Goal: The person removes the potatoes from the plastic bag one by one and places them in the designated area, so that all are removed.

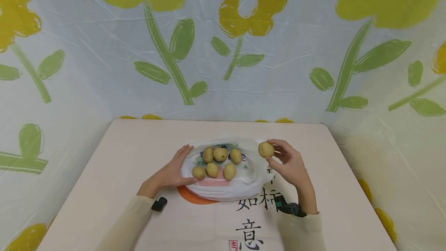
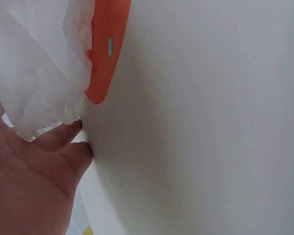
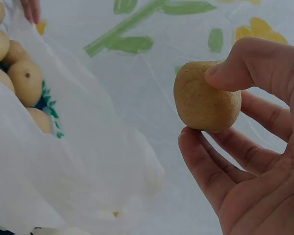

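A white plastic bag (image 1: 240,189) with printed lettering lies on the table, and several small round potatoes (image 1: 220,154) rest on it in two loose rows. Beside its right end, my right hand (image 1: 290,164) pinches one potato (image 3: 206,98) between thumb and fingertips, held up off the bag. My left hand (image 1: 170,171) rests against the bag's left edge with fingers and thumb spread. In the left wrist view, its fingers (image 2: 71,156) touch the table surface at the crumpled rim of the bag.
A pale table (image 1: 139,138) bears an orange print (image 1: 195,197) and black brushed characters (image 1: 249,235) near its front. Flowered sheeting (image 1: 271,88) hangs behind and along both sides. Dark straps (image 1: 294,209) sit on the wrists.
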Available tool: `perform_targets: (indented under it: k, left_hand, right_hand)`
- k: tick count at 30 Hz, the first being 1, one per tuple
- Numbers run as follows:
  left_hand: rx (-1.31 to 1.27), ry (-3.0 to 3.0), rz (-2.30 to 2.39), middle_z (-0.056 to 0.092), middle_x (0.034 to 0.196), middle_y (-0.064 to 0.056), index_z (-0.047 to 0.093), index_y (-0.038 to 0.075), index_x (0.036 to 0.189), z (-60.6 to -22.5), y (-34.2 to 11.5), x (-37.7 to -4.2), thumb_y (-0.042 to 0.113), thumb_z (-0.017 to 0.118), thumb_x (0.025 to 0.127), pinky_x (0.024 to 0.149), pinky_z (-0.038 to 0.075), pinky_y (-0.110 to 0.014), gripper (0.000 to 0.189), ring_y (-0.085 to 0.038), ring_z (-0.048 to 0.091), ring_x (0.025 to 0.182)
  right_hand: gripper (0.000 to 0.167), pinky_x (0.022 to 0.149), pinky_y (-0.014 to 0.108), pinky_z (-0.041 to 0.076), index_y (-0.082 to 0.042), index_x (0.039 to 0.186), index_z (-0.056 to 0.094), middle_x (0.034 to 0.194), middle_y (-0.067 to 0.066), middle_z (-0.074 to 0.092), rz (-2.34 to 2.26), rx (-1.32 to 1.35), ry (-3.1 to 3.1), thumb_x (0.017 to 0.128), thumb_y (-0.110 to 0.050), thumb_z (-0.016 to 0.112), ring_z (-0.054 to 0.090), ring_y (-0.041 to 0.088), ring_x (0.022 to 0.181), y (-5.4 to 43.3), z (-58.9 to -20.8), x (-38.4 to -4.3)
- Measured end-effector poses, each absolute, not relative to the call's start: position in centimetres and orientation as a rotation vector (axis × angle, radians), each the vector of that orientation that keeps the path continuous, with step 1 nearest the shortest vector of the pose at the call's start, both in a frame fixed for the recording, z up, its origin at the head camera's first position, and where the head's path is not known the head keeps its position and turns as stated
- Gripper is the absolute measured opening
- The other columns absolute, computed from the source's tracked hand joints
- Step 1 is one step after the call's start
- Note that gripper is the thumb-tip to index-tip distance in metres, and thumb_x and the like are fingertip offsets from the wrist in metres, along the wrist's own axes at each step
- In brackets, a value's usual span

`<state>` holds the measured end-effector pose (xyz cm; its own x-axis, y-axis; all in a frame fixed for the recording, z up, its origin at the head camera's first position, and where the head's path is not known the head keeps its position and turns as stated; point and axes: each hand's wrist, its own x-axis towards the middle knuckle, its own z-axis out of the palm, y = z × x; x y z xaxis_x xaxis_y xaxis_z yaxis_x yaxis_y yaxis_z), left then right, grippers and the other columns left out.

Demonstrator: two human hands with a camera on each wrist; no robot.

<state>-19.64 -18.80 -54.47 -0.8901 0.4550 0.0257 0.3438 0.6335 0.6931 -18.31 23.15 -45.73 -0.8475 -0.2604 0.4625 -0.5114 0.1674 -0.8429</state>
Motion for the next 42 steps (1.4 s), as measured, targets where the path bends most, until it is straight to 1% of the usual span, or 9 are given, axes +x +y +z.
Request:
perform_targets:
  k: [4,11,15,18,24,29,32,38,42]
  left_hand:
    - [0.653,2.693,1.119,0.012,0.171,-0.018,0.015,0.015,0.166,-54.5,-18.9,-19.7,0.056,0.082,0.079,0.116,0.032,-0.068,0.117,-0.044,0.02,0.156]
    - [0.639,2.7,1.122,0.014,0.17,-0.019,0.017,0.014,0.165,-54.2,-18.8,-19.6,0.053,0.083,0.078,0.117,0.031,-0.068,0.116,-0.044,0.021,0.155]
    - [0.63,2.707,1.118,0.014,0.17,-0.019,0.019,0.013,0.165,-54.2,-18.8,-19.7,0.053,0.083,0.078,0.117,0.032,-0.068,0.115,-0.044,0.022,0.155]
    - [0.624,2.702,1.121,0.015,0.17,-0.019,0.019,0.015,0.165,-54.2,-18.8,-19.7,0.054,0.083,0.078,0.117,0.032,-0.067,0.115,-0.044,0.022,0.155]
    - [0.623,2.704,1.105,0.015,0.171,-0.016,0.018,0.017,0.165,-54.5,-18.9,-19.7,0.055,0.083,0.078,0.118,0.031,-0.066,0.115,-0.042,0.022,0.156]
    - [0.63,2.707,1.123,0.017,0.172,-0.012,0.019,0.018,0.165,-54.6,-18.9,-19.9,0.055,0.083,0.078,0.122,0.027,-0.063,0.114,-0.037,0.017,0.159]
    - [0.637,2.717,1.133,0.02,0.171,-0.014,0.02,0.016,0.165,-54.5,-19.0,-19.9,0.055,0.083,0.079,0.121,0.027,-0.063,0.114,-0.038,0.019,0.158]
    - [0.649,2.71,1.213,0.023,0.169,-0.017,0.022,0.012,0.164,-54.6,-19.2,-20.1,0.05,0.085,0.079,0.121,0.025,-0.065,0.112,-0.042,0.022,0.156]
    - [0.677,2.702,1.224,0.024,0.169,-0.018,0.022,0.011,0.164,-54.8,-19.4,-20.3,0.046,0.079,0.086,0.122,0.025,-0.064,0.103,-0.042,0.023,0.156]
  right_hand:
    - [0.053,0.098,0.017,0.053,0.01,0.131,0.06,0.127,0.026,0.06,1.735,0.701,-2.217,0.081,0.025,0.068,0.064,0.006,0.115,24.1,-45.7,-18.7]
    - [0.052,0.097,0.016,0.053,0.009,0.133,0.06,0.129,0.0,0.064,1.722,0.519,-2.265,0.083,0.02,0.069,0.065,0.003,0.113,25.8,-46.6,-19.5]
    - [0.051,0.096,0.015,0.052,0.008,0.133,0.06,0.129,-0.006,0.063,1.719,0.429,-2.291,0.085,0.018,0.069,0.064,-0.001,0.112,26.7,-47.5,-19.8]
    - [0.05,0.095,0.014,0.052,0.007,0.134,0.06,0.129,-0.005,0.063,1.715,0.378,-2.305,0.086,0.015,0.07,0.064,-0.001,0.111,27.1,-48.1,-20.0]
    - [0.048,0.092,0.012,0.053,0.006,0.135,0.061,0.13,0.013,0.063,1.701,0.289,-2.351,0.089,0.007,0.074,0.064,-0.002,0.109,27.7,-49.4,-20.3]
    - [0.048,0.091,0.012,0.053,0.004,0.135,0.061,0.134,0.02,0.061,1.669,0.215,-2.405,0.09,0.002,0.075,0.063,-0.003,0.108,28.1,-50.8,-20.7]
    - [0.048,0.091,0.01,0.051,0.002,0.137,0.06,0.137,0.021,0.06,1.664,0.18,-2.464,0.091,-0.001,0.075,0.062,0.002,0.111,28.4,-51.6,-20.6]
    - [0.051,0.09,0.008,0.049,-0.002,0.141,0.059,0.142,0.022,0.058,1.617,0.148,-2.572,0.093,-0.006,0.075,0.062,0.028,0.118,28.9,-53.0,-20.6]
    - [0.051,0.089,0.009,0.049,-0.001,0.141,0.058,0.142,0.023,0.058,1.581,0.133,-2.6,0.092,-0.004,0.074,0.061,0.038,0.12,29.1,-54.0,-20.9]
